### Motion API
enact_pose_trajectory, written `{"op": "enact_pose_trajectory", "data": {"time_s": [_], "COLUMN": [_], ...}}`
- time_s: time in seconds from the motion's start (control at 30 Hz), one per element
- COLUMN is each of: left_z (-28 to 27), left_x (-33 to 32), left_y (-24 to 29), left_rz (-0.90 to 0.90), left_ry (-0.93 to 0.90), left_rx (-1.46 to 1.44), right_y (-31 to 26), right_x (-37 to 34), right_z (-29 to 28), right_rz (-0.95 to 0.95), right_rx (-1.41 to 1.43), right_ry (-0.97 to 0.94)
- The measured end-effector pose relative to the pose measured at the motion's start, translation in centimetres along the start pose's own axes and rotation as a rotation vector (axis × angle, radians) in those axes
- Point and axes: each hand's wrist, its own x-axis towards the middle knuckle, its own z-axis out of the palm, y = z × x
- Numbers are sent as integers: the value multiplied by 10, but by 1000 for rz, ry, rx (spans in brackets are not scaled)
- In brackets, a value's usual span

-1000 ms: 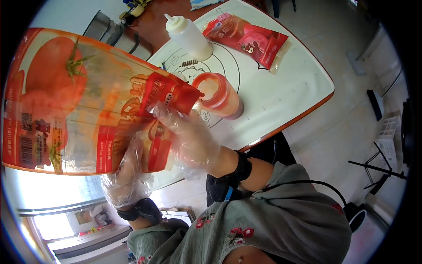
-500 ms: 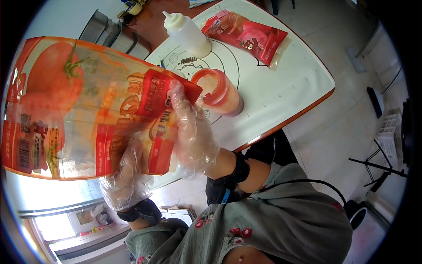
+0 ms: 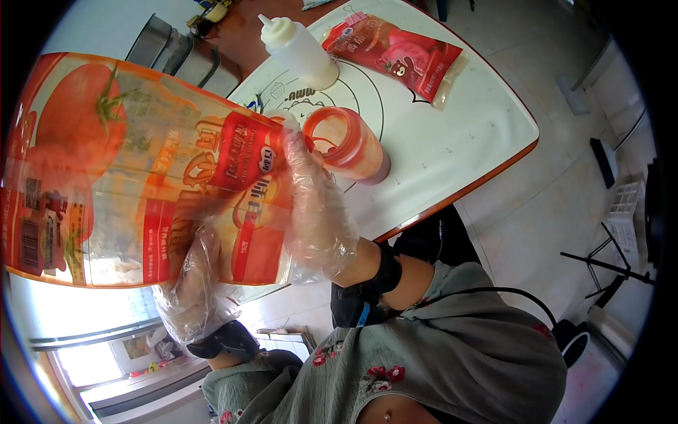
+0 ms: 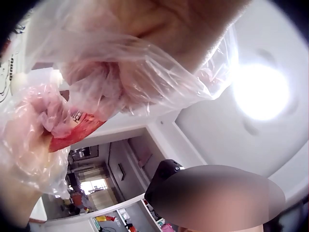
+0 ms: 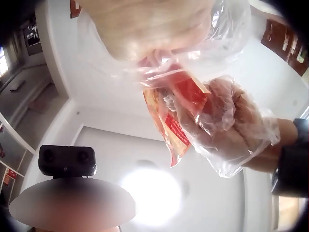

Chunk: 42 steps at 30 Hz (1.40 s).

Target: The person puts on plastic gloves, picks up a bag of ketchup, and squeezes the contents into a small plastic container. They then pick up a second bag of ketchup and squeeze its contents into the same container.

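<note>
A large red and orange bag with tomato pictures (image 3: 152,177) lies tilted across the left of the head view, its narrow corner at the mouth of an open, red-smeared jar (image 3: 360,152). In a clear plastic glove, the left hand (image 3: 194,286) grips the bag's lower edge, fingers partly hidden behind it. The right hand (image 3: 318,215), also gloved, holds the narrow end beside the jar. Both wrist views show the gloved hands, the left (image 4: 145,72) and the right (image 5: 154,29), close together at the red wrapping (image 5: 188,92).
A white squeeze bottle (image 3: 300,53) stands behind the jar on the white table (image 3: 466,134). At the table's back lies a clipped red packet (image 3: 395,56). Metal containers (image 3: 180,56) stand at the back left, on a brown surface.
The right hand's fingers have moved up along the bag's narrow end, toward its corner. The bag has shifted slightly left. Jar, bottle and packet stay nearly in place.
</note>
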Motion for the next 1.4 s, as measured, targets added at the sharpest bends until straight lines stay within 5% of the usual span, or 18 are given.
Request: {"op": "enact_pose_trajectory", "data": {"time_s": [0.2, 0.3, 0.4, 0.73, 0.9, 1.0, 1.4], "left_z": [-3, -3, -3, -3, -1, 0, -2], "left_x": [1, 0, 0, -1, -1, -2, -7], "left_y": [1, 1, 1, 2, 1, 2, 0], "left_rz": [-7, -10, -14, -23, -27, -29, -35], "left_ry": [9, 8, 8, -2, -4, -3, 17], "left_rx": [-3, 0, -3, -6, 0, 4, 4], "right_y": [-16, -12, -13, 7, -12, -11, -10], "right_x": [-6, -6, -6, 3, -3, -2, -6], "right_z": [18, 11, 14, -1, 12, 12, 5], "right_rz": [107, 29, 202, -117, 50, 82, 204], "right_rx": [250, 153, 161, -122, 256, 224, 272], "right_ry": [125, -29, 20, -29, -14, 99, 49]}}
